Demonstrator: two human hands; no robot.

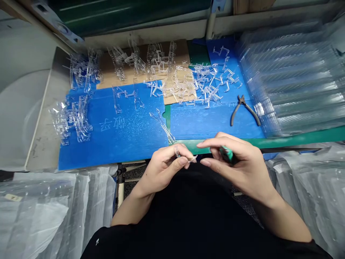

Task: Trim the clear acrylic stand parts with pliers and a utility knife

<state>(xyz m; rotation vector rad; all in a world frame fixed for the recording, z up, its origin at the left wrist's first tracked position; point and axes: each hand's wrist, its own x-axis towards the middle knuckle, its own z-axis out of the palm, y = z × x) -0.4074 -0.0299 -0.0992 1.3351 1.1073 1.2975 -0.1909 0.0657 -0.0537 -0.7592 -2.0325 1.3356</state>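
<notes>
Clear plastic part [185, 154] sits pinched between thumb and fingertips of the left hand [164, 169], its long axis running sideways toward the right hand [238, 162] — that hand, just beside it, curls around a green-handled tool [226, 154], near the blue corrugated board [115, 144].

Faint Chinese characters [113, 124] on the blue plastic sheet [81, 151] and a bag label [13, 197] stay unreadable

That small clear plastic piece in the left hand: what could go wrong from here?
The small clear plastic piece, pinched in the left hand, could perhaps slip and drop past the green bench edge. The green-handled tool in the right hand sits close to those fingers, so a slip might nick them.
</notes>
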